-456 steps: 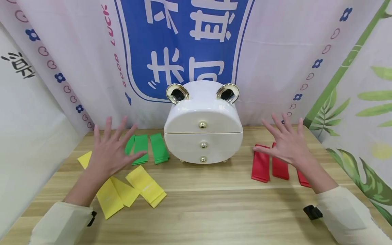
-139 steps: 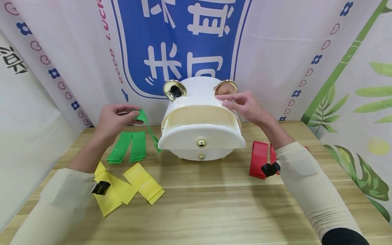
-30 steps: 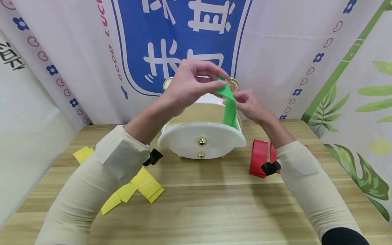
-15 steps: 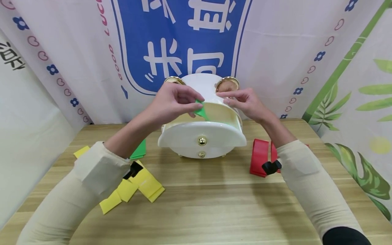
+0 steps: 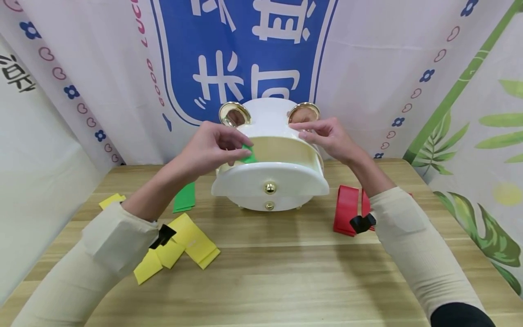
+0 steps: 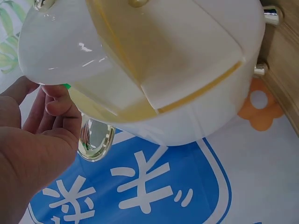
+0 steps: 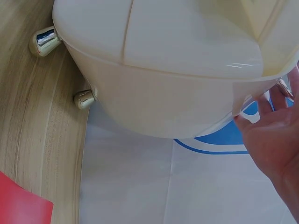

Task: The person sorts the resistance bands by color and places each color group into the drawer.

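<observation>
My left hand (image 5: pixel 214 147) pinches a flat green band (image 5: pixel 248 154) at the left end of the pulled-out upper drawer (image 5: pixel 269 177). Only a short piece of the band shows between the fingertips; the rest is hidden behind the drawer front. In the left wrist view just a green sliver (image 6: pixel 67 86) of it appears beside the fingers. The drawer belongs to a glossy white box (image 5: pixel 269 113) with gold rings like frog eyes. My right hand (image 5: pixel 328 136) holds the box's upper right edge below the right gold ring (image 5: pixel 304 113), thumb against its side in the right wrist view.
A folded green band (image 5: pixel 185 197) lies left of the box, partly behind the left forearm. Several folded yellow bands (image 5: pixel 194 240) are nearer the front left. Folded red bands (image 5: pixel 346 210) lie at the right, one partly behind the right sleeve. A printed curtain (image 5: pixel 367 68) hangs behind the box.
From the drawer's right side, my left hand has moved left and down with the green band, most of which has dropped behind the drawer front. The right hand stays near the right ring.
</observation>
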